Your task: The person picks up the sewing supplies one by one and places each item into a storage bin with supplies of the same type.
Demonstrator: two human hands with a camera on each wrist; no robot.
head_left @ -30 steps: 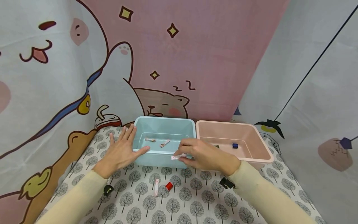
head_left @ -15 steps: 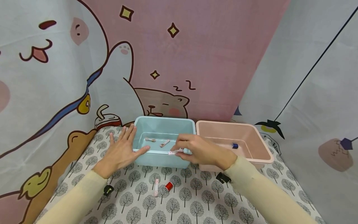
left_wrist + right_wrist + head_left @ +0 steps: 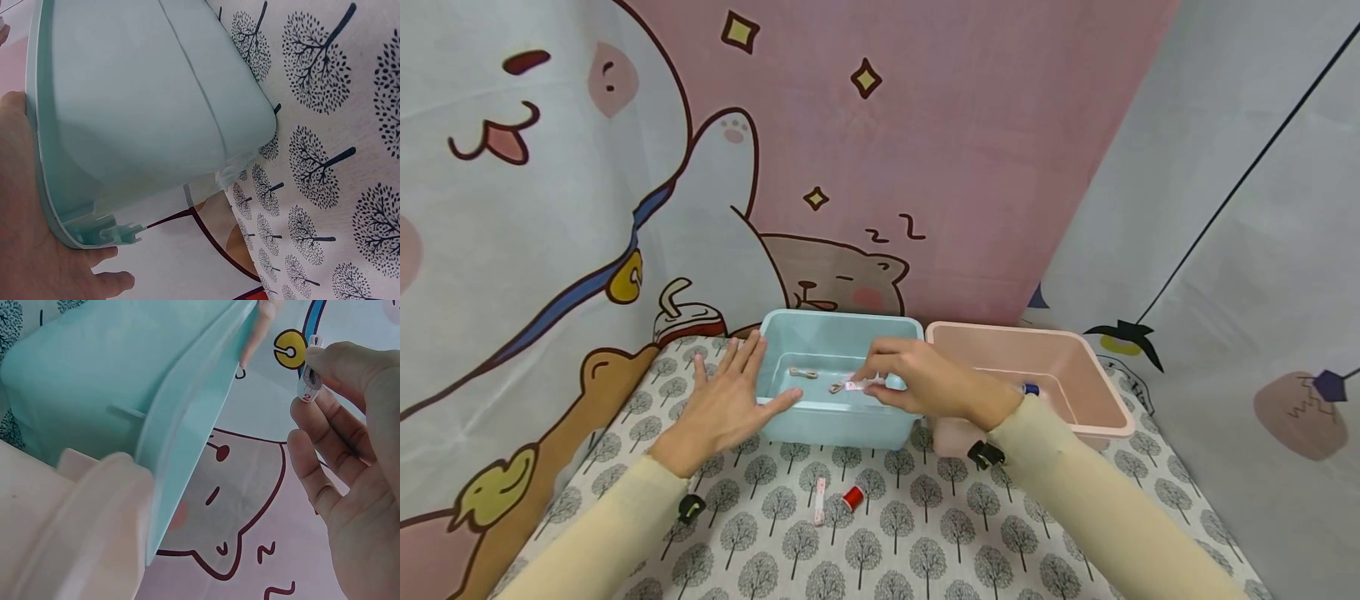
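Over the near part of the light blue bin (image 3: 838,425), my right hand (image 3: 925,379) pinches a folded measuring tape (image 3: 859,385) between thumb and fingers. The right wrist view shows the measuring tape (image 3: 309,378) as a white strip with a red 2. My left hand (image 3: 722,408) is spread at the bin's left side, its thumb at the near rim; in the left wrist view the hand (image 3: 37,231) lies along the bin's rim. On the bin floor is a small pale bundle (image 3: 802,373); a second one (image 3: 837,387) is partly hidden behind the held tape.
A pink bin (image 3: 1000,333) stands to the right, with a blue thread spool (image 3: 1031,389) inside. On the tree-print cloth in front lie a red thread spool (image 3: 852,498) and a pinkish-white folded strip (image 3: 820,502). A printed curtain (image 3: 985,167) hangs behind.
My right hand has moved forward and left with the measuring tape, from the near rim to over the inside of the blue bin. The left hand has stayed in place.
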